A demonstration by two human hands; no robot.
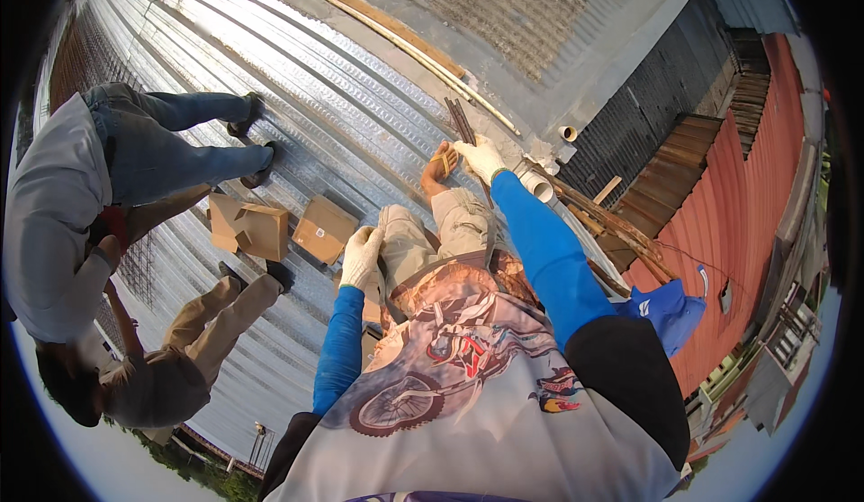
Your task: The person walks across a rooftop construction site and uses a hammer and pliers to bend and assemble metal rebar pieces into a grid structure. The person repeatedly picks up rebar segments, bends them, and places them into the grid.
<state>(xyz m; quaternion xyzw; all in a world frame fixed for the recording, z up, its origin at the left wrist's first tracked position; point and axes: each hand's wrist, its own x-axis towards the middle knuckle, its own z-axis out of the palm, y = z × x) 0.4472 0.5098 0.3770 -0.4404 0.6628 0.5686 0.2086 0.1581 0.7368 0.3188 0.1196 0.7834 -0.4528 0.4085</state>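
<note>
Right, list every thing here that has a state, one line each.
left hand: gloved, resting at the hip, holding nothing visible.
right hand: gloved, closed on the steel rods.
steel rods: bundled, lying on the metal deck.
white pipe: open-ended, lying on its side.
cardboard boxes: lying on the deck, flaps closed.

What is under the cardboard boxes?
The cardboard boxes sit on shiny ribbed metal sheeting that spreads out all around them. The patch right beneath the boxes is covered, so it cannot be seen. Whether anything is inside them cannot be seen either.
</note>
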